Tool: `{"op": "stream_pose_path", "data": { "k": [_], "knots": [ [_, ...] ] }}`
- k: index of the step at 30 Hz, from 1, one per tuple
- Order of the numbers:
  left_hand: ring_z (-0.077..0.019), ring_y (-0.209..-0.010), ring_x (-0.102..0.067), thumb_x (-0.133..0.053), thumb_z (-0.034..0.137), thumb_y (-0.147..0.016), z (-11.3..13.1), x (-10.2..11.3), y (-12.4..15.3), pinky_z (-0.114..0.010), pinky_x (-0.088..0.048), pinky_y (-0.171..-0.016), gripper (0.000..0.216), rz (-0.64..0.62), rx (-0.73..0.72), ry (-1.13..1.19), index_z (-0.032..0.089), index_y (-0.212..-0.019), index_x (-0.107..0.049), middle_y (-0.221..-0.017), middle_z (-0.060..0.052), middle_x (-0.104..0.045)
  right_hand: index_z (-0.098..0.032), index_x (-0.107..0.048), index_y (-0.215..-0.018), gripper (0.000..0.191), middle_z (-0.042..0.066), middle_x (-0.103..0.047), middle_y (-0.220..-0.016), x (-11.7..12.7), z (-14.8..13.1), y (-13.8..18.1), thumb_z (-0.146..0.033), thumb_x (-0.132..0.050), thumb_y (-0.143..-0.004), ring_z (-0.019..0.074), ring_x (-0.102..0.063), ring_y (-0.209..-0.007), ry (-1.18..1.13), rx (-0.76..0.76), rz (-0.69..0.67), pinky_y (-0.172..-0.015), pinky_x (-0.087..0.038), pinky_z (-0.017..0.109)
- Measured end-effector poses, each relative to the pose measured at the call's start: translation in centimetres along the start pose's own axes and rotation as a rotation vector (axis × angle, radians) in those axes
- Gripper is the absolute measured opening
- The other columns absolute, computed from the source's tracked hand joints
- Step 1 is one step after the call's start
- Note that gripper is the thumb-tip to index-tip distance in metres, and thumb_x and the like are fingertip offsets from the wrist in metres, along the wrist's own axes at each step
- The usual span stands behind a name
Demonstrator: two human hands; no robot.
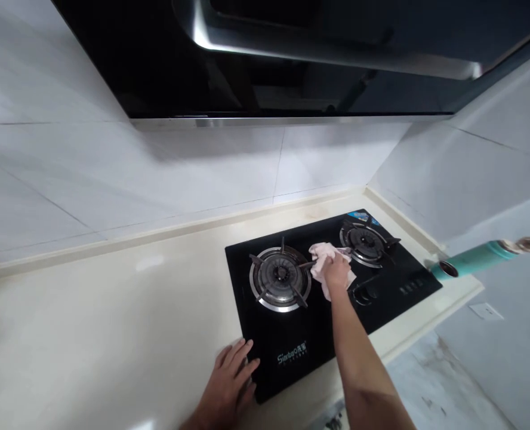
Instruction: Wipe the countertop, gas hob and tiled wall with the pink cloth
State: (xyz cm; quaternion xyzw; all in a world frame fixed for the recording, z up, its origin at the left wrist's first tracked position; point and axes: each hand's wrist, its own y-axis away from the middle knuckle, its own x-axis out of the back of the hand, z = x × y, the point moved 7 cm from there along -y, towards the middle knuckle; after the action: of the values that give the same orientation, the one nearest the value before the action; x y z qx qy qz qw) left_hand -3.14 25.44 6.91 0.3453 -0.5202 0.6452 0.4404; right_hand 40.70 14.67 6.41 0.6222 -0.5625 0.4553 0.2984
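While the right hand (pixel 338 273) clenches a pink cloth (pixel 321 263), its fingers (pixel 336 266) curl down over the bunched fabric and press it to the cooktop (pixel 310 328), with no gap showing between cloth and glass. This is the work in hand at this moment: the cloth is held down on the black glass between the two burners. A prong of the left burner (pixel 280 278) reaches the cloth's edge, the right burner (pixel 363 243) sits just behind it, and the knobs (pixel 364 292) sit just in front.

The left hand (pixel 225 385) is released, gripping nothing. Its spread fingertips (pixel 243 357) appear to rest on the cooktop's front edge, near the printed logo (pixel 292 358).

Farther out, the counter (pixel 113 310) runs around the cooktop, a tiled wall (pixel 113 173) rises behind it, and a hood (pixel 247 60) hangs above it — all within view. A teal flask (pixel 480 257) juts in just past the cooktop's right corner; whatever holds it is out of view.
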Motion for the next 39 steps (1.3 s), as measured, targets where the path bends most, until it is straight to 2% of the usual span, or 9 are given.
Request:
{"op": "stream_pose_path", "data": {
  "k": [7,12,16,21,24,28,33,36,39],
  "knots": [
    [-0.0316,-0.143,-0.054,-0.069,0.018,-0.081,0.0,-0.9,0.7,-0.050,-0.049,-0.112,0.054,-0.034,0.029,0.008,0.031,-0.134,-0.068,-0.156,-0.010,-0.059,-0.009,-0.057,-0.140,0.059,0.027,-0.057,-0.141,-2.9,-3.4,-8.6,-0.039,-0.068,-0.090,0.0402,-0.048,-0.138,0.122,0.192,-0.175,-0.117,-0.029,0.055],
    [-0.0317,-0.138,-0.058,-0.073,0.027,-0.082,0.1,-1.6,1.0,-0.050,-0.048,-0.112,0.052,-0.049,0.091,0.034,0.033,-0.133,-0.067,-0.152,-0.009,-0.063,-0.009,-0.060,-0.133,0.059,0.029,-0.057,-0.135,-4.7,-6.7,-12.6,-0.044,-0.073,-0.088,0.0440,-0.051,-0.133,0.178,0.229,-0.276,-0.111,-0.035,0.057],
    [-0.0326,-0.142,-0.054,-0.071,0.021,-0.079,0.6,-1.6,1.0,-0.052,-0.046,-0.113,0.056,-0.074,0.112,0.039,0.031,-0.134,-0.066,-0.155,-0.010,-0.060,-0.014,-0.063,-0.133,0.056,0.022,-0.058,-0.131,-6.8,-11.3,-12.2,-0.041,-0.075,-0.086,0.0332,-0.059,-0.117,0.131,0.378,-0.403,-0.102,-0.043,0.047],
    [-0.0325,-0.143,-0.053,-0.071,0.019,-0.074,0.7,-1.3,1.0,-0.052,-0.047,-0.112,0.059,-0.070,0.087,0.002,0.029,-0.132,-0.066,-0.155,-0.010,-0.060,-0.022,-0.072,-0.120,0.046,0.007,-0.064,-0.121,-9.5,-17.8,-8.1,-0.032,-0.084,-0.076,0.0230,-0.057,-0.116,0.011,0.632,-0.540,-0.103,-0.043,0.031],
    [-0.0307,-0.142,-0.054,-0.070,0.019,-0.077,0.4,-1.0,0.8,-0.049,-0.049,-0.111,0.054,-0.040,0.076,-0.008,0.030,-0.130,-0.067,-0.154,-0.009,-0.061,-0.026,-0.073,-0.121,0.043,0.005,-0.063,-0.127,-10.2,-19.1,-6.8,-0.030,-0.081,-0.080,0.0212,-0.056,-0.119,-0.022,0.665,-0.532,-0.106,-0.042,0.030],
    [-0.0282,-0.144,-0.053,-0.065,0.013,-0.080,0.2,-0.4,0.5,-0.046,-0.049,-0.111,0.055,-0.034,0.058,-0.018,0.029,-0.133,-0.067,-0.155,-0.008,-0.061,-0.026,-0.066,-0.139,0.048,0.011,-0.056,-0.142,-8.7,-16.0,-8.0,-0.037,-0.069,-0.092,0.0262,-0.053,-0.126,0.012,0.537,-0.443,-0.110,-0.040,0.036],
    [-0.0300,-0.145,-0.052,-0.065,0.014,-0.084,0.4,0.0,0.0,-0.046,-0.048,-0.111,0.051,-0.063,0.093,0.010,0.028,-0.133,-0.067,-0.156,-0.008,-0.060,-0.016,-0.058,-0.146,0.051,0.021,-0.050,-0.147,-3.9,-7.6,-9.3,-0.038,-0.053,-0.100,0.0331,-0.050,-0.132,0.122,0.284,-0.349,-0.109,-0.040,0.047],
    [-0.0296,-0.145,-0.052,-0.064,0.013,-0.087,0.5,0.0,-0.1,-0.047,-0.048,-0.112,0.048,-0.049,0.114,0.043,0.027,-0.132,-0.068,-0.155,-0.009,-0.060,-0.016,-0.057,-0.147,0.052,0.022,-0.050,-0.149,-1.4,-3.9,-7.7,-0.039,-0.053,-0.100,0.0344,-0.050,-0.133,0.198,0.201,-0.346,-0.108,-0.042,0.049],
    [-0.0286,-0.144,-0.052,-0.062,0.014,-0.090,0.5,0.1,0.2,-0.048,-0.047,-0.115,0.045,-0.001,0.117,0.086,0.027,-0.133,-0.067,-0.156,-0.009,-0.059,-0.020,-0.056,-0.149,0.052,0.019,-0.050,-0.153,-0.3,-2.7,-5.3,-0.038,-0.054,-0.100,0.0336,-0.050,-0.135,0.260,0.180,-0.348,-0.109,-0.041,0.047]
  ]
}}
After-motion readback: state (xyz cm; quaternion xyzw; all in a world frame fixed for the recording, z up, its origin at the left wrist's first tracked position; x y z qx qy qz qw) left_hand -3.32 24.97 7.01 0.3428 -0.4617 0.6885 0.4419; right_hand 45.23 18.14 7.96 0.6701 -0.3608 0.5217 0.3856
